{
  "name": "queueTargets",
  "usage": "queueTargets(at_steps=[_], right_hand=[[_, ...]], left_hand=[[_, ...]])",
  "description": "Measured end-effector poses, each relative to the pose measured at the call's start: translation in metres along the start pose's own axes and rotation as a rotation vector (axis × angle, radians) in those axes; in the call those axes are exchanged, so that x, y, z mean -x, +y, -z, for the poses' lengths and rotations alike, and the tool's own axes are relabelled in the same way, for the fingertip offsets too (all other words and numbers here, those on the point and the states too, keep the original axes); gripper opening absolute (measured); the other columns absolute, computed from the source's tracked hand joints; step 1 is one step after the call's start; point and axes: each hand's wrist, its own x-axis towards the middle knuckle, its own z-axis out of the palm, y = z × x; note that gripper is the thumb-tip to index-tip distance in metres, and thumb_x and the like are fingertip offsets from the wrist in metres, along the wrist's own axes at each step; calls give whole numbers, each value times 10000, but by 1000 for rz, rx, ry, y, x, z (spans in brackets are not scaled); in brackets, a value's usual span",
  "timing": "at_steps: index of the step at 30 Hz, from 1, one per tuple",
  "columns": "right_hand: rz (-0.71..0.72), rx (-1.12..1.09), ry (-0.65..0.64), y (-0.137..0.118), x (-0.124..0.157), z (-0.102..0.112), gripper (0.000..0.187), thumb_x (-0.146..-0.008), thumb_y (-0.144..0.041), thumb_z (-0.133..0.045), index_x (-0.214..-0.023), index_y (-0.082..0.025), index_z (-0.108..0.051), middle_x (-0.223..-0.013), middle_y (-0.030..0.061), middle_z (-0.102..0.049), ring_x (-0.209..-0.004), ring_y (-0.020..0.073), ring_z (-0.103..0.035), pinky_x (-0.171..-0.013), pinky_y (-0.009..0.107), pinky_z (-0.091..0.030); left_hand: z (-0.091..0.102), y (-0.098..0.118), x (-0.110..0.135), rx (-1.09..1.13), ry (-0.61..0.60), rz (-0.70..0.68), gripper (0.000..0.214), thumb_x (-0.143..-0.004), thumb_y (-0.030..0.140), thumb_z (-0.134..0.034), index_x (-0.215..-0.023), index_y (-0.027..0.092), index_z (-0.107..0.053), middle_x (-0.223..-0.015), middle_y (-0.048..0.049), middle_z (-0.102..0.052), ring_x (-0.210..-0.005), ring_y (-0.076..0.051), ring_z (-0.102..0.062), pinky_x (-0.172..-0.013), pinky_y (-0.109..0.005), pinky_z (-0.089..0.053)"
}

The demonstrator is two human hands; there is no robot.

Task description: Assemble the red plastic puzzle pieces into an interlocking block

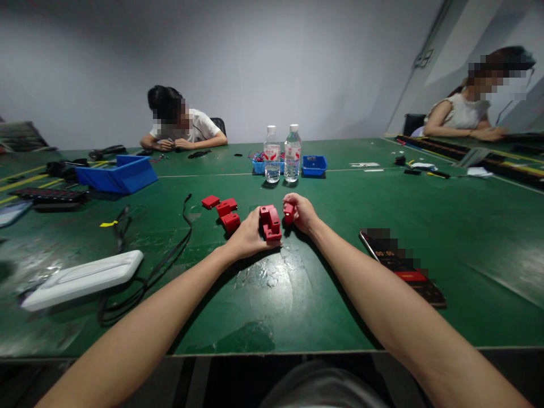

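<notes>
My left hand (247,237) is closed around a red blocky piece (271,224) with a raised step and small holes, held just above the green table. Close to its right, my right hand (301,212) pinches a smaller red block (289,212), partly covered by the fingers. The two red pieces are apart. Beyond my left hand several loose red blocks lie on the table: a flat one (210,202), a notched one (226,207) and another (231,222) near my wrist.
Two water bottles (272,156) stand ahead, by a small blue bin (314,165). A larger blue bin (121,174), a white bar-shaped device (85,279) and black cables (170,249) lie left. A phone (402,266) lies right. Two people sit across the table.
</notes>
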Motion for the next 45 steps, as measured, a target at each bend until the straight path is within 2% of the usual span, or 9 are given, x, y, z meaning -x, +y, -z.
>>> queueTargets(at_steps=[4, 9, 13, 16, 21, 27, 32, 37, 45], right_hand=[[-11, 4, -61, 1, -1, 0, 73, -621, -137, -499, -575, -154, -553, -421, -41, -457, -398, 62, -382, -372, 159, -291], [-68, -77, -58, 0, 0, -2, 66, -650, -135, -505, -595, -157, -534, -413, -50, -435, -375, 57, -350, -367, 159, -269], [-186, -198, -19, -6, 3, -3, 133, -762, -205, -480, -641, -162, -514, -414, -59, -410, -343, 58, -326, -352, 166, -258], [-232, -316, 0, -11, 5, -1, 237, -850, -308, -405, -682, -173, -504, -412, -69, -366, -336, 73, -315, -356, 188, -301], [-175, -543, 70, -17, 4, 3, 323, -887, -395, -303, -703, -185, -466, -447, -64, -323, -362, 78, -286, -348, 178, -282], [-146, -654, 157, -21, 4, 6, 389, -899, -461, -261, -751, -178, -482, -527, -16, -402, -437, 90, -382, -370, 159, -342], [-163, -594, 214, -23, 8, 5, 480, -933, -503, -175, -821, -179, -510, -626, 49, -542, -519, 121, -520, -423, 199, -464], [-260, -388, 230, -17, 3, 4, 538, -976, -539, -106, -875, -183, -497, -680, 80, -621, -507, 121, -578, -386, 176, -451], [-291, -277, 236, -12, 0, -3, 434, -987, -539, -204, -913, -183, -439, -705, 98, -658, -572, 161, -651, -460, 242, -533]], left_hand=[[0, 0, 0, 5, 5, -1, 743, -615, 441, -799, -1204, 180, -430, -1116, -92, -555, -1030, -269, -561, -932, -448, -468], [-1, -3, 0, 6, 12, -22, 731, -620, 454, -792, -1201, 185, -440, -1114, -89, -556, -1027, -267, -562, -927, -440, -469], [-2, -3, 0, -1, 14, -21, 742, -616, 474, -792, -1197, 175, -442, -1111, -94, -563, -1022, -269, -572, -920, -437, -474], [-2, -2, 0, -5, 7, -17, 745, -620, 469, -795, -1200, 170, -435, -1116, -96, -566, -1024, -267, -574, -916, -434, -479], [0, 1, 0, -2, 6, 0, 749, -613, 468, -803, -1198, 178, -438, -1112, -91, -567, -1014, -263, -579, -911, -433, -481], [0, 1, 0, -5, -4, 3, 708, -624, 468, -797, -1166, 176, -447, -1105, -90, -563, -1018, -262, -578, -910, -424, -482], [0, 0, 1, -17, -6, 0, 711, -631, 477, -789, -1180, 189, -440, -1100, -81, -559, -1028, -267, -575, -918, -435, -481], [0, -1, 1, -16, -10, -11, 715, -636, 481, -786, -1190, 188, -440, -1109, -90, -563, -1037, -278, -576, -921, -448, -486], [0, -1, 1, -8, -10, -17, 751, -631, 460, -795, -1227, 175, -438, -1147, -109, -564, -1060, -283, -573, -941, -453, -474]])
